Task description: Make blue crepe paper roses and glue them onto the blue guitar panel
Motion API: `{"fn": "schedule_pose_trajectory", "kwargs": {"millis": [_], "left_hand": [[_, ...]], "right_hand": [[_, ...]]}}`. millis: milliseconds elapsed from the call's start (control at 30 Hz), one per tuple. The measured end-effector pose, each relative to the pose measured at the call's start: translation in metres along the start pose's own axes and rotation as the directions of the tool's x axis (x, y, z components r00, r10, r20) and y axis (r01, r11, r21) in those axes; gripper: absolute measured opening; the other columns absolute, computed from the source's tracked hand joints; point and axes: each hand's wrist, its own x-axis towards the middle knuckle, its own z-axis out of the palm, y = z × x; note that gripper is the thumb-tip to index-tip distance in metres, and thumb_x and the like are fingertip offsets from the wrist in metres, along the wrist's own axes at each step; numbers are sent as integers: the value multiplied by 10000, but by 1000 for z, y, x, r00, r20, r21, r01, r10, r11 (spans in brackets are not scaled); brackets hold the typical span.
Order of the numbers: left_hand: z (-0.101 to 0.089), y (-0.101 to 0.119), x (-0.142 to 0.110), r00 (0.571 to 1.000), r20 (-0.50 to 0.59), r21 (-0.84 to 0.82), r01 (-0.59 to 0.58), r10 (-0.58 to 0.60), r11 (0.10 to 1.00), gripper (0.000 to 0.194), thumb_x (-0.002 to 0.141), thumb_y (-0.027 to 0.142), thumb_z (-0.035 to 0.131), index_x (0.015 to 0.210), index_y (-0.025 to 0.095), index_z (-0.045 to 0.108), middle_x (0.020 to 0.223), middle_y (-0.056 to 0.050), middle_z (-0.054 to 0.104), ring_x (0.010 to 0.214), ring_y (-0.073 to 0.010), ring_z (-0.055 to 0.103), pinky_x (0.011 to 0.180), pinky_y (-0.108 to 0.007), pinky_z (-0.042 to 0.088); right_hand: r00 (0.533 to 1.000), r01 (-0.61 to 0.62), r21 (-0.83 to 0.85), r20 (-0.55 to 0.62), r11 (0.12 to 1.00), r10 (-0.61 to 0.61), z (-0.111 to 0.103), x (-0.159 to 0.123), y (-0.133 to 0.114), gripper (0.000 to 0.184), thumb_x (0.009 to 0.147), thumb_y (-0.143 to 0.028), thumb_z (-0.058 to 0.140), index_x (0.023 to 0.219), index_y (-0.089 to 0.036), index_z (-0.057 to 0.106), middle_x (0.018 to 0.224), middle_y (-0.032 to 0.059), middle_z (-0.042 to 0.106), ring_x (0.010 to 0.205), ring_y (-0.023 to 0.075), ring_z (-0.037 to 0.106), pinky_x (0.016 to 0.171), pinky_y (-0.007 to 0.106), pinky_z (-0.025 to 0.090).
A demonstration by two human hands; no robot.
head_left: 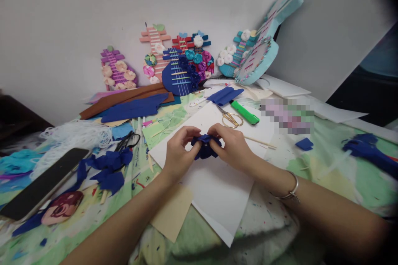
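Between both hands is a dark blue crepe-paper flower (205, 149), held just above a white sheet of paper (222, 198). My left hand (183, 149) pinches its left side with thumb and fingers. On the other side my right hand (231, 145) grips the petals the same way; a bracelet circles that wrist. Beyond the right hand lie gold-handled scissors (232, 120) and a green utility knife (245, 113). A thin wooden stick (260, 142) pokes out to the right of that hand. Folded blue crepe paper (225, 96) rests behind the scissors.
Decorated model guitars, one of them dark blue (175, 76), lean against the wall. At left are a black phone (43, 182), white string (73, 140) and blue paper scraps (110, 169). A blue glue gun (373, 153) lies at right. A patterned green cloth (314, 190) covers the table.
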Motion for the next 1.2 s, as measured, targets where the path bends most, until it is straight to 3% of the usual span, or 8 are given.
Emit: {"fn": "schedule_pose_trajectory", "kwargs": {"millis": [167,267,633,867,1033,1133,1200], "left_hand": [[0,2,-1,997,23,91,-72,71,993,172,754,100,568,902,181,601,868,-27,639,832,-152,621,807,-310,521],[1,2,-3,993,52,147,-116,110,982,243,742,91,572,965,183,590,915,-32,638,873,-157,615,811,-305,518],[-2,-3,2,990,134,-26,39,-35,999,247,731,108,564,965,191,565,874,-15,590,835,-137,594,759,-280,528],[-3,1,4,995,86,74,42,-48,996,275,680,65,549,923,192,571,795,3,575,759,-131,575,685,-258,500],[-1,3,1,1000,13,178,-21,19,984,301,680,69,555,953,193,566,796,1,561,765,-144,564,732,-295,478],[2,3,0,1000,-14,144,-11,13,990,378,691,107,577,1052,198,507,951,-35,559,877,-166,582,766,-308,493],[2,3,1,996,-16,40,88,-87,995,426,693,147,610,1090,201,466,1046,-58,551,900,-171,596,751,-306,507]], "right_hand": [[996,64,-16,59,998,-63,1,0,5,151,776,-64,509,870,-176,544,815,39,629,770,162,574,692,257,419],[999,15,-20,40,1000,-14,1,-1,4,95,797,-90,519,823,-178,542,772,31,617,731,158,562,655,253,405],[997,-22,-40,72,999,25,2,-1,1,95,802,-92,535,821,-181,509,754,11,636,673,132,561,608,220,368],[987,157,-221,76,963,-143,0,-2,1,101,840,-88,464,811,-155,533,705,41,601,645,151,534,582,244,367],[923,385,-329,152,862,-354,-3,1,-5,204,906,-85,388,776,-150,531,711,59,599,687,176,527,606,283,372],[947,320,-311,82,895,-310,-3,1,-7,150,908,-112,407,824,-153,524,767,70,618,706,177,546,599,281,379],[976,216,-268,27,939,-217,-2,1,-6,87,880,-113,442,853,-160,510,799,75,626,715,176,564,605,276,397]]}}
